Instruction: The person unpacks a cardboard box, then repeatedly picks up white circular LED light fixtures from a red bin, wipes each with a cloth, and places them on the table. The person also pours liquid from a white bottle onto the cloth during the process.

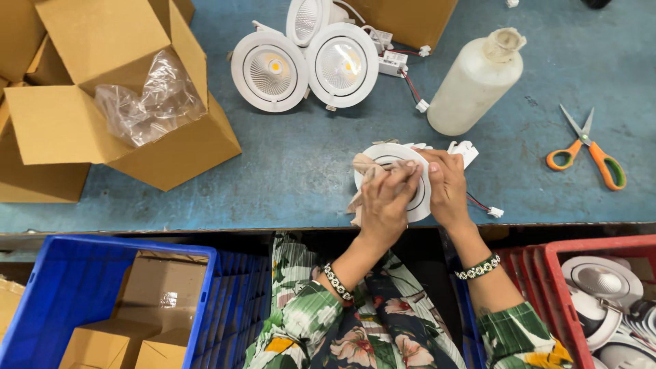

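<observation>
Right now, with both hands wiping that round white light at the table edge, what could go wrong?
1. The downlight sits near the table's front edge; a hard rub by the left hand with the cloth might push it off.
2. Its wired connector trails by the right hand and could snag.
3. The white plastic bottle stands close and might tip if bumped.

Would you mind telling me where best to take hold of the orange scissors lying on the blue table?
Probably by the orange handle loops, coming from the near right. The scissors lie flat on the table, blades slightly open and pointing away to the upper left, loops nearest the table's edge. Both hands, left and right, are busy with the white lamp.
</observation>
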